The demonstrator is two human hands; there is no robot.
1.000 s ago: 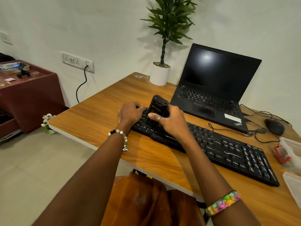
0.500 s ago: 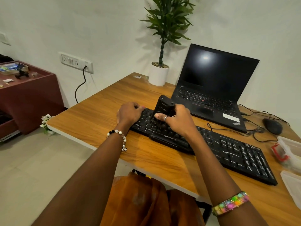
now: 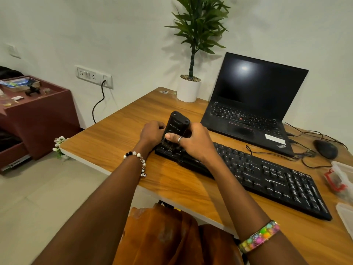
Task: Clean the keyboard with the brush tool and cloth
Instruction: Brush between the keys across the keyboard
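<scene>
A long black keyboard (image 3: 267,178) lies slantwise on the wooden table (image 3: 118,134). My right hand (image 3: 194,143) grips a black brush tool (image 3: 176,124) held upright, its dark bristles down on the keys at the keyboard's left end. Thumb and ringed finger wrap the tool's lower body. My left hand (image 3: 151,132) is curled over the keyboard's far left corner, right beside the brush, and hides that corner. No cloth is in view.
An open black laptop (image 3: 254,92) stands behind the keyboard, with a potted plant (image 3: 188,90) to its left. At the right are a black mouse (image 3: 325,149), tangled cables and clear plastic containers (image 3: 342,176). A maroon cabinet (image 3: 38,115) stands at the left.
Over the last half second my right hand has drawn the brush a little left along the keys, closer to my left hand. The left hand stays on the keyboard's corner.
</scene>
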